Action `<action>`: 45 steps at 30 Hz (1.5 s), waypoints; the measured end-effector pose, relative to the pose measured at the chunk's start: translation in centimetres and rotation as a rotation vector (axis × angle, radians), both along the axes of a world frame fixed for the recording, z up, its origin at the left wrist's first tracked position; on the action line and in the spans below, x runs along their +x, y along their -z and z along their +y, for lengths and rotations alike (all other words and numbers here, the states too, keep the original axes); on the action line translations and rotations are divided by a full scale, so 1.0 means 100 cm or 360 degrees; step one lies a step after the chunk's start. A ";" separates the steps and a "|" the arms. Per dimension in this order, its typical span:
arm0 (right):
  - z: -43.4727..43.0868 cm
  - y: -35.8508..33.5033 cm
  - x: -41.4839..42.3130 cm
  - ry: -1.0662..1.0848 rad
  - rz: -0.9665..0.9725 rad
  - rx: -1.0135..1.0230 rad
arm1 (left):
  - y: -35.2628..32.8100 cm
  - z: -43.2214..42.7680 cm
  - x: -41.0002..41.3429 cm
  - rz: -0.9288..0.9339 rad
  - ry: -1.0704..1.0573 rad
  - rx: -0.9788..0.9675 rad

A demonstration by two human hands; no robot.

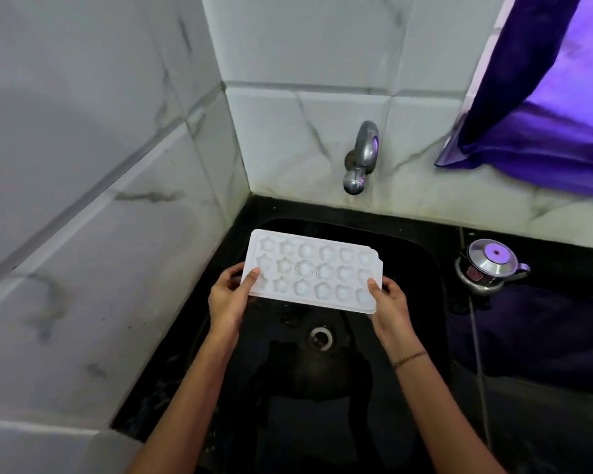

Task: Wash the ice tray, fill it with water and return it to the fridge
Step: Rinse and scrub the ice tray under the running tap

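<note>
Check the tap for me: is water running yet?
Off: no stream falls from the tap into the sink. The ice tray is held cavities up, left of it.

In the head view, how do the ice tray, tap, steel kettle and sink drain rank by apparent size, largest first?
1. ice tray.
2. steel kettle and tap, too alike to rank.
3. sink drain, smallest.

A steel kettle (490,268) sits on black counter (569,265) near purple curtain (545,114).

A home kitchen: a black sink (435,268) set in a dark bench (545,254), a wall tap (360,159) on marble-look tiles (308,46), a steel kettle (490,265) at right.
</note>
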State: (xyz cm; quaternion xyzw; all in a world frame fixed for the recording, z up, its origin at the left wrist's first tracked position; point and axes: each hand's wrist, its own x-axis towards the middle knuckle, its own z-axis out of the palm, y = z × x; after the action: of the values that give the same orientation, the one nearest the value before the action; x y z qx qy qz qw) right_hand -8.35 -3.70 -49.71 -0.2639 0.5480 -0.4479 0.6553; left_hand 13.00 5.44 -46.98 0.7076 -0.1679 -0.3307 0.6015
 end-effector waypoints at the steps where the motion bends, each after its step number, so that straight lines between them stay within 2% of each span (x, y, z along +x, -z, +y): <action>1: -0.005 -0.001 0.006 0.0029 -0.0010 -0.0001 | 0.001 -0.007 -0.002 0.0067 -0.0044 -0.0054; 3: -0.015 -0.003 0.017 0.0063 -0.0027 0.0010 | 0.004 -0.019 -0.008 0.0266 -0.0058 -0.0204; 6: -0.025 -0.006 0.031 0.0071 -0.0025 0.0001 | 0.008 -0.036 -0.025 0.0609 0.0136 -0.0453; 8: -0.031 -0.007 0.037 0.0087 -0.0023 -0.0006 | 0.007 -0.050 -0.036 0.0767 0.0234 -0.0478; 11: -0.036 -0.008 0.042 0.0078 -0.0017 -0.0011 | 0.007 -0.068 -0.045 0.0983 0.0132 -0.0450; 14: -0.045 -0.005 0.044 -0.0011 0.0181 -0.0038 | 0.011 -0.081 -0.044 0.0947 0.0087 -0.0408; 18: -0.075 -0.022 0.045 -0.0344 0.0473 -0.0148 | 0.011 -0.087 -0.039 0.0889 0.0085 -0.0467; 22: -0.139 -0.063 0.064 -0.0287 0.0714 -0.0318 | 0.014 -0.089 -0.042 0.0891 0.0111 -0.0486; 24: -0.166 -0.079 0.077 -0.0305 0.0658 -0.0317 | 0.014 -0.090 -0.046 0.0935 0.0086 -0.0486; 27: -0.185 -0.084 0.088 -0.0288 0.0328 -0.0221 | 0.015 -0.093 -0.050 0.0962 0.0054 -0.0482; 29: -0.191 -0.081 0.091 -0.0288 0.0264 -0.0177 | 0.015 -0.094 -0.050 0.0977 0.0042 -0.0481; 31: -0.197 -0.076 0.096 -0.0286 0.0307 -0.0204 | 0.016 -0.096 -0.052 0.1001 0.0024 -0.0472; 36: -0.210 -0.057 0.111 -0.0076 0.0700 -0.0229 | 0.017 -0.096 -0.056 0.1058 -0.0032 -0.0446; 45: -0.199 -0.057 0.101 -0.0196 0.0739 -0.0353 | 0.018 -0.090 -0.057 0.1066 -0.0050 -0.0462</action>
State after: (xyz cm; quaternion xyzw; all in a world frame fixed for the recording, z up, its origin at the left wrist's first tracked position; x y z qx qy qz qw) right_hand 1.79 -23.55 -43.98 -0.4628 0.6141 -0.3919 0.5051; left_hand 7.26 -3.55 -48.77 0.4698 0.0041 -0.5076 0.7222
